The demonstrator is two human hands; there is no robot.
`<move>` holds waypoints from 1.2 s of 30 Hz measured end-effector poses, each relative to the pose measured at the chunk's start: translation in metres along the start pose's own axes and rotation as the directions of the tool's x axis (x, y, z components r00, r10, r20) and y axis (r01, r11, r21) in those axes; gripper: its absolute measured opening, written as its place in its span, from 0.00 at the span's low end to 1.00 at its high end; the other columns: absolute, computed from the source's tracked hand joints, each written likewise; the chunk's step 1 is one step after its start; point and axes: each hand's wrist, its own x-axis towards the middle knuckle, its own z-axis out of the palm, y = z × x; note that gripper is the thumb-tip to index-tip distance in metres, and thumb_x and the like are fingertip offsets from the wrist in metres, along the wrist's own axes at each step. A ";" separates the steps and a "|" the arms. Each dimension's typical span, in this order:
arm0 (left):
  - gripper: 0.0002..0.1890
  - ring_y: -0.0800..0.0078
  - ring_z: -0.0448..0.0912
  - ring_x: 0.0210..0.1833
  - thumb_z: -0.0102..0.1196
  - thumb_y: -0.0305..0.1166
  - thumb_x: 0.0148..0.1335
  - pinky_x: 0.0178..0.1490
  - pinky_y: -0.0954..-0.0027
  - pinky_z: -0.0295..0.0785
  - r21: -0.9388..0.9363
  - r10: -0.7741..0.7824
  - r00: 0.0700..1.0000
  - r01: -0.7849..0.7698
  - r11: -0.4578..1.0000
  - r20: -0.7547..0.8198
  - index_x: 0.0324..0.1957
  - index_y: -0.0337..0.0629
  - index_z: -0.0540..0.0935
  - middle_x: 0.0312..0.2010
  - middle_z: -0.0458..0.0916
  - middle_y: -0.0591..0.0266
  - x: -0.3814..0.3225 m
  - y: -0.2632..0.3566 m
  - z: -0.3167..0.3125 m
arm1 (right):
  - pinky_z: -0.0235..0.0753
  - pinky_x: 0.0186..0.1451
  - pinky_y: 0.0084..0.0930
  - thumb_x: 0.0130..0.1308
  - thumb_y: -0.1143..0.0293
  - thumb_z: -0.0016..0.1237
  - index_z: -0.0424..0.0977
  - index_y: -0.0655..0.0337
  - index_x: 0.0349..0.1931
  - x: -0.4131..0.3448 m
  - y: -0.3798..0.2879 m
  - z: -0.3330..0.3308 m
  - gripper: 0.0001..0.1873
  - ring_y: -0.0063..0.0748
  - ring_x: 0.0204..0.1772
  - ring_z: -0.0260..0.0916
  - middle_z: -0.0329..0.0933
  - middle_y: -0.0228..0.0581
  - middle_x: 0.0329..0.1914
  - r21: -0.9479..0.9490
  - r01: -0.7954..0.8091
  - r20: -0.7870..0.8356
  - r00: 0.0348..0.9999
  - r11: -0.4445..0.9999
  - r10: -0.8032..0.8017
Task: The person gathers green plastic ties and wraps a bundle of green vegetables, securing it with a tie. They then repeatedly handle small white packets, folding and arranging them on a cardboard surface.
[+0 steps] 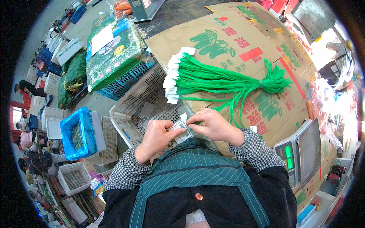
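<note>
My left hand (158,138) pinches a white barcode label (182,134) between thumb and fingers, just in front of the apron. At the label's upper right edge, my right hand (215,125) closes thumb and forefinger on a green mesh strip, mostly hidden by the fingers. A small white tag (184,116) pokes out beside those fingertips. Beyond my hands lies a bundle of green mesh net sleeves (219,77), tied near its right end. White tags (172,78) line its left ends. Several loose strands (235,105) trail from the bundle towards my right hand.
Printed cardboard (182,37) covers the table. A perforated white plastic crate (121,114) stands at its left, close to my left hand. To the right sits a digital scale (309,154) with lit green displays. A blue-lined crate (92,134) is farther left.
</note>
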 end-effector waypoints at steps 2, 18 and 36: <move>0.19 0.83 0.60 0.13 0.67 0.37 0.50 0.16 0.71 0.56 -0.008 -0.028 0.999 0.028 1.000 0.034 0.16 0.31 0.77 0.08 0.64 0.56 0.002 -0.003 0.001 | 0.72 0.40 0.34 0.57 0.67 0.53 0.78 0.64 0.33 -0.001 0.001 0.002 0.09 0.42 0.34 0.75 0.78 0.44 0.29 0.096 -0.036 0.014 0.999 0.995 0.035; 0.06 0.70 0.75 0.45 0.66 0.25 0.44 0.50 0.69 0.67 -0.510 0.031 0.969 0.101 0.854 0.244 0.25 0.33 0.84 0.38 0.79 0.56 -0.027 -0.031 -0.059 | 0.71 0.43 0.17 0.56 0.74 0.58 0.77 0.68 0.37 -0.006 0.027 -0.022 0.10 0.17 0.38 0.71 0.78 0.31 0.33 0.494 -0.356 0.029 0.919 0.793 0.394; 0.08 0.66 0.80 0.43 0.63 0.27 0.51 0.47 0.68 0.74 -0.382 0.253 0.957 -0.184 0.906 0.139 0.33 0.34 0.84 0.40 0.81 0.54 -0.018 0.006 -0.012 | 0.66 0.40 0.14 0.54 0.73 0.60 0.74 0.63 0.46 -0.006 0.002 0.000 0.18 0.16 0.38 0.66 0.71 0.27 0.37 0.550 -0.261 0.070 0.961 0.794 0.267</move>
